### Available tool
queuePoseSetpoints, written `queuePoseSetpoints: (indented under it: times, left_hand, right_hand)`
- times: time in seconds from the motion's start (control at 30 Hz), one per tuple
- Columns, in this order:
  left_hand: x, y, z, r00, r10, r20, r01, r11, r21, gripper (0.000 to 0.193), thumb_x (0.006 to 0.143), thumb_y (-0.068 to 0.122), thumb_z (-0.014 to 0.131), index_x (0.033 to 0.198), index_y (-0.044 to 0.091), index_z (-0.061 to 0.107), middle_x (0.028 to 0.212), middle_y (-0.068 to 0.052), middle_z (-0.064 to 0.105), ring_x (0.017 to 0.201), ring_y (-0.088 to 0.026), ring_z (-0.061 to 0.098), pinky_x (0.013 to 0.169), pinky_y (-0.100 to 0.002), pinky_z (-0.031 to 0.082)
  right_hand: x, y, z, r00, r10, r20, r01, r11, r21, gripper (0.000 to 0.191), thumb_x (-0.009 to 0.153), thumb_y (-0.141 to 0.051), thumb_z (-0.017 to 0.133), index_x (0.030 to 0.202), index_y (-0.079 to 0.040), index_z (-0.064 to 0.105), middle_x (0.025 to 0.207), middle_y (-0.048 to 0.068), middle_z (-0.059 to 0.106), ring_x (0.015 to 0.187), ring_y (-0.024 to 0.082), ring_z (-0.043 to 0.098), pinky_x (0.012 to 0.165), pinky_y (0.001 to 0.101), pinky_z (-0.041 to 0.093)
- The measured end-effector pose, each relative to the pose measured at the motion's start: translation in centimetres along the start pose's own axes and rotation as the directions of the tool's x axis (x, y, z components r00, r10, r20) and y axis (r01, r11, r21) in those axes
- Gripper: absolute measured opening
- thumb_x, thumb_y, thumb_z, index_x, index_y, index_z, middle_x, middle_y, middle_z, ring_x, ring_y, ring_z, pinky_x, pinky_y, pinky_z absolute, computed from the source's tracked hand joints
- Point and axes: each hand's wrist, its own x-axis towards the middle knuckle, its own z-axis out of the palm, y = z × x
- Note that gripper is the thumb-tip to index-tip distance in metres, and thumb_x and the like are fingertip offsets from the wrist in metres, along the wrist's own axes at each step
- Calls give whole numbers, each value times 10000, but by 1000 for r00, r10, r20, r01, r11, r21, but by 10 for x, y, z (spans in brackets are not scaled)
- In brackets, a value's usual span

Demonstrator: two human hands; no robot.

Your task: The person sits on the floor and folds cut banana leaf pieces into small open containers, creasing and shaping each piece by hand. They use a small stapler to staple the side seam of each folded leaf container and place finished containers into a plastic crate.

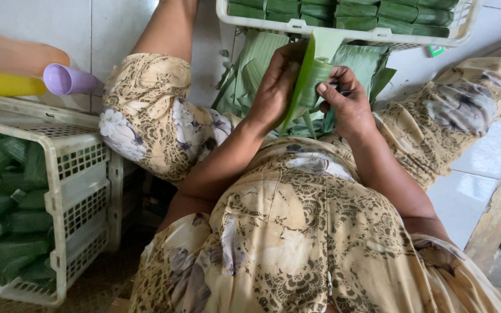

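While both hands meet over the lap, we record one leaf parcel [315,78] held between them. Left hand [276,87] wraps the parcel's left side, fingers curled over its top edge. Right hand [349,104] closes on the right side, thumb pressed flat against the green face; a small dark object shows behind its fingers, kind not readable. One long strip of the same leaf stands up from the parcel and bends toward the far basket.

Under the hands we see a loose stack of banana leaves [250,72] lying on the floor between the knees; sheet count not readable, at least three layers overlap. A few trimmed strips hang down just below the parcel.

Beyond the hands: one white plastic basket [297,26], its rim touching the top of the leaf stack. It carries finished wrapped parcels [355,14] in tidy rows; we count about ten visible, the rest cut off by the frame edge.

At the left: one second white crate [71,174] with slotted walls, standing just beside the left knee, filled with dark green bundles [13,223], too jumbled to count. Above its rim lie three plastic items: one purple cup [68,79], one yellow container [4,84], one orange lid-like piece [13,52].

The floor is pale tile [471,191].
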Motion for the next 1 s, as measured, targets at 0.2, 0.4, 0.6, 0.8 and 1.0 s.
queuePoseSetpoints:
  times: [0.2,0.4,0.6,0.8,1.0]
  left_hand:
    - [-8,-8,-1,978,-203,-44,204,895,396,447,1099,98,646,1504,20,472,1343,-119,631,1205,-182,615,1060,-358,551]
    - [-15,-23,-9,992,-121,-37,121,830,545,549,912,64,780,1384,16,503,1221,-70,648,1123,-148,638,992,-310,560]
    - [-14,-37,-13,957,-122,-265,246,823,511,273,883,41,739,1137,-21,659,956,-44,738,826,-143,692,750,-292,608]
    - [-20,-48,-9,967,22,-253,144,773,618,503,913,83,705,1370,-29,528,1165,-124,675,1040,-165,668,904,-335,579]
    - [-25,-50,-3,983,185,-3,-134,723,678,738,1056,192,655,1599,-11,199,1483,-193,451,1367,-242,484,1148,-374,430]
  right_hand:
    - [3,8,-1,996,-43,83,35,994,99,259,972,-89,754,1203,-60,640,1152,32,704,1006,113,656,905,287,566]
    - [-2,4,-11,998,-29,56,36,991,-129,150,1051,-68,709,1183,1,695,1019,44,695,868,94,610,785,268,519]
    - [-25,-8,11,956,-262,-132,155,832,-532,238,1048,-12,586,1273,2,663,1081,56,758,787,42,604,683,220,513]
    - [-30,-7,29,961,-266,71,246,711,-659,449,944,-36,705,1379,1,602,1029,49,719,835,42,584,737,224,514]
    - [-20,-1,28,943,-321,83,272,606,-748,499,932,-100,804,1384,-16,609,1067,82,650,908,89,608,806,254,534]
